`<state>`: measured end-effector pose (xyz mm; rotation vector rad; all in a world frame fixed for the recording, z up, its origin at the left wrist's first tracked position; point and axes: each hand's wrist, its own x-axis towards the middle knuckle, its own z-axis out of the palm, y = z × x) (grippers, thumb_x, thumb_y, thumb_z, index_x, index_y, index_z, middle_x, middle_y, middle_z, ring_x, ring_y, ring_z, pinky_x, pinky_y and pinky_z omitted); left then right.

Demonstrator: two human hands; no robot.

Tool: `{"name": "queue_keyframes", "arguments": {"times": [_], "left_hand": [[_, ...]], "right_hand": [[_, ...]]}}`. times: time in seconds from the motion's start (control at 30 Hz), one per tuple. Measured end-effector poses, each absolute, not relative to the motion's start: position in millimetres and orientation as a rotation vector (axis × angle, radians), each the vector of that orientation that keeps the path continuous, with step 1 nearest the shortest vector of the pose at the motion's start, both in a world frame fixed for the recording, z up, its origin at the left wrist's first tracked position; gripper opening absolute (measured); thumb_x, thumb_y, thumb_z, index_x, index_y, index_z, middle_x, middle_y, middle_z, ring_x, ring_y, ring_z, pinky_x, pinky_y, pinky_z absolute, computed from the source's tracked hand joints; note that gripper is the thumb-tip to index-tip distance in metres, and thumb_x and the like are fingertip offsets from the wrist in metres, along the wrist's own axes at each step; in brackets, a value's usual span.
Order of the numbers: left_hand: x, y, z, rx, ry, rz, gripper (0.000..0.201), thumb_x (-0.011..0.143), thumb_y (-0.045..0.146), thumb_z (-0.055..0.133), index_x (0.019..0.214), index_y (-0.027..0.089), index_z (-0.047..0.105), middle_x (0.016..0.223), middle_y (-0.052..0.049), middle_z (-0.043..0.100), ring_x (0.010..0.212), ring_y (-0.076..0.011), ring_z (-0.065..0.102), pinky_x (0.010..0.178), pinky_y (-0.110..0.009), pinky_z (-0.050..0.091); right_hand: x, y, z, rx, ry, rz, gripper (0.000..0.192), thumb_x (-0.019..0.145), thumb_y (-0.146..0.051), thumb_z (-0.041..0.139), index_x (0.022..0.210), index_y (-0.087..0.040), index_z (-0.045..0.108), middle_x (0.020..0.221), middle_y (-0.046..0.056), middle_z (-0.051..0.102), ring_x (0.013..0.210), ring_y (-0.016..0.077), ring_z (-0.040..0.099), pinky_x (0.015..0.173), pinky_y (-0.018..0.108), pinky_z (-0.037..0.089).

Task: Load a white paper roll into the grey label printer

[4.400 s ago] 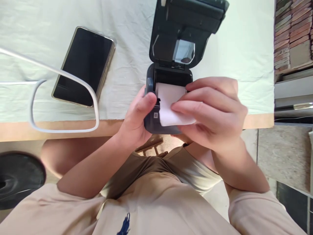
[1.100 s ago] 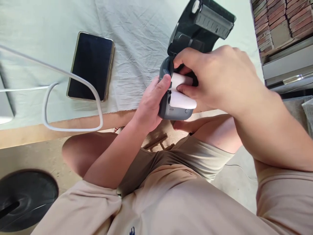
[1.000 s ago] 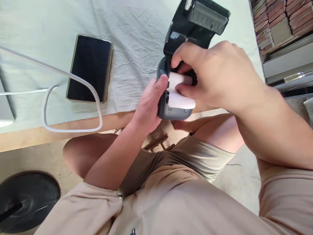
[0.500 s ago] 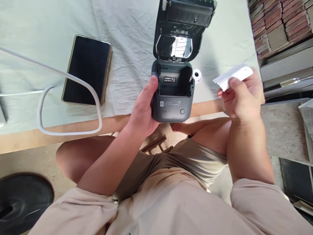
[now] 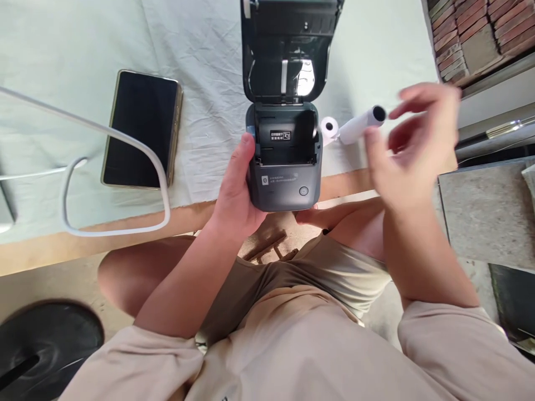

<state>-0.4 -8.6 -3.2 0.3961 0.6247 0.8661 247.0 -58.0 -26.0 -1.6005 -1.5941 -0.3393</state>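
My left hand [image 5: 236, 192] is closed around the left side of a dark grey label printer [image 5: 278, 184] at the table's front edge. The printer's lid [image 5: 288, 55] is raised, and its paper bay [image 5: 307, 125] holds no roll. My right hand [image 5: 413, 145], smeared by motion, has its fingers apart and nothing in them. Just left of those fingers lies a long white paper roll [image 5: 355, 129] with a dark core. A smaller white paper roll [image 5: 329, 128] sits between it and the printer.
A black tablet-like device [image 5: 140, 128] in a clear case lies on the pale cloth [image 5: 204, 61] to the left. A white cable [image 5: 156, 161] loops over it. Bricks [image 5: 472, 33] are stacked beyond the table's right edge. A black round stool [image 5: 50, 345] stands at lower left.
My right hand has let go of the white paper it held; a long white roll now lies on the cloth beside its fingers. The printer has shifted slightly left in view, still in my left hand.
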Motion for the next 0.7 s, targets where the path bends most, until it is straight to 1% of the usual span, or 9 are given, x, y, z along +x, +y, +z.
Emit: {"name": "queue_keyframes", "arguments": {"times": [0.07,0.13,0.23,0.3,0.37,0.47,0.57,0.63,0.7], "left_hand": [[-0.9,-7.2,-3.6,0.396,0.573,0.86,0.046,0.116,0.049,0.043,0.108,0.02,0.078,0.125,-0.007,0.083,0.154,-0.0296,0.06,0.122,-0.038,0.058],[-1.1,-6.6,-4.5,0.376,0.533,0.87,0.045,0.116,0.048,0.045,0.106,0.02,0.079,0.12,-0.006,0.083,0.153,-0.0282,0.062,0.122,-0.039,0.059],[-1.4,-7.3,-5.0,0.326,0.532,0.892,0.046,0.117,0.05,0.044,0.111,0.019,0.078,0.122,-0.006,0.082,0.155,-0.0281,0.06,0.124,-0.043,0.059],[-2.0,-8.2,-4.6,0.325,0.546,0.889,0.047,0.116,0.051,0.044,0.116,0.018,0.078,0.13,-0.008,0.081,0.159,-0.0298,0.056,0.125,-0.044,0.058],[-2.6,-8.7,-3.8,0.348,0.563,0.886,0.049,0.117,0.051,0.042,0.122,0.018,0.077,0.136,-0.009,0.078,0.162,-0.0312,0.052,0.125,-0.044,0.056],[-2.6,-9.0,-2.7,0.361,0.623,0.878,0.059,0.117,0.058,0.032,0.137,0.022,0.074,0.136,-0.007,0.078,0.161,-0.0324,0.053,0.123,-0.045,0.058],[-1.2,-9.2,-3.7,0.36,0.669,0.861,0.065,0.116,0.062,0.026,0.146,0.025,0.071,0.133,-0.007,0.08,0.159,-0.0338,0.055,0.121,-0.048,0.059],[0.0,-9.6,-6.0,0.385,0.634,0.869,0.061,0.117,0.058,0.03,0.137,0.024,0.076,0.132,-0.006,0.08,0.158,-0.0338,0.056,0.121,-0.048,0.059],[1.1,-10.1,-8.6,0.427,0.576,0.89,0.048,0.116,0.05,0.041,0.121,0.021,0.08,0.132,-0.006,0.081,0.157,-0.033,0.057,0.122,-0.046,0.06]], "right_hand": [[222.7,-54.4,-25.7,-1.663,-1.701,-0.221,0.053,0.093,-0.06,0.071,0.135,-0.031,0.057,0.113,0.009,0.067,0.087,0.0246,0.066,0.062,0.037,0.049],[208.4,-44.4,-34.0,-1.784,-1.74,-0.152,0.047,0.096,-0.054,0.07,0.134,-0.031,0.056,0.119,0.01,0.067,0.094,0.025,0.068,0.065,0.037,0.053],[203.1,-27.2,-51.2,-1.848,-1.727,-0.079,0.039,0.1,-0.047,0.067,0.132,-0.031,0.05,0.117,0.007,0.068,0.081,0.0188,0.063,0.069,0.036,0.055],[203.9,-20.7,-59.0,-1.745,-1.63,0.011,0.052,0.1,-0.052,0.067,0.141,-0.034,0.041,0.106,0.001,0.067,0.07,0.0163,0.058,0.066,0.035,0.055],[204.4,-19.9,-60.6,-1.573,-1.476,0.132,0.065,0.097,-0.059,0.067,0.145,-0.037,0.031,0.097,-0.002,0.067,0.07,0.0185,0.062,0.063,0.036,0.056],[204.7,-25.7,-51.3,-1.437,-1.288,0.442,0.052,0.094,-0.055,0.064,0.133,-0.037,0.035,0.12,0.004,0.075,0.096,0.0252,0.076,0.07,0.042,0.063],[205.4,-31.8,-36.5,-1.468,-1.148,0.715,0.041,0.093,-0.043,0.053,0.131,-0.037,0.039,0.153,0.009,0.066,0.125,0.0288,0.075,0.075,0.046,0.067],[204.6,-34.4,-27.7,-1.499,-1.144,0.729,0.045,0.093,-0.04,0.05,0.137,-0.038,0.04,0.15,0.009,0.066,0.128,0.0298,0.074,0.077,0.048,0.068],[200.8,-36.7,-18.9,-1.452,-1.256,0.569,0.044,0.097,-0.046,0.051,0.141,-0.041,0.043,0.139,0.007,0.067,0.124,0.0298,0.074,0.084,0.05,0.068]]}}
